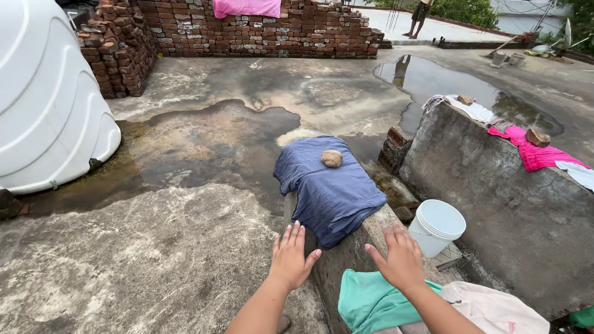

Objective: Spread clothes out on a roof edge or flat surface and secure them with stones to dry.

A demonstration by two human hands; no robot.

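We're spreading laundry on the low wall (365, 238): left hand (291, 256) and right hand (401, 258) open, holding nothing, behind the blue cloth (328, 185); the teal cloth (371, 303) looks next to flatten.

L hand (292, 260) & R hand (401, 260) flat, fingers spread.

Head-height view, down over rooftop

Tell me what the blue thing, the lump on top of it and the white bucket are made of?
The blue thing looks like cotton cloth, matte and soft: it folds and droops over the low wall. The lump seems to be stone, rough, dull and brownish. The white bucket looks like plastic, smooth with an even, slightly shiny rim. The wall looks like rough grey concrete, stained and grainy.
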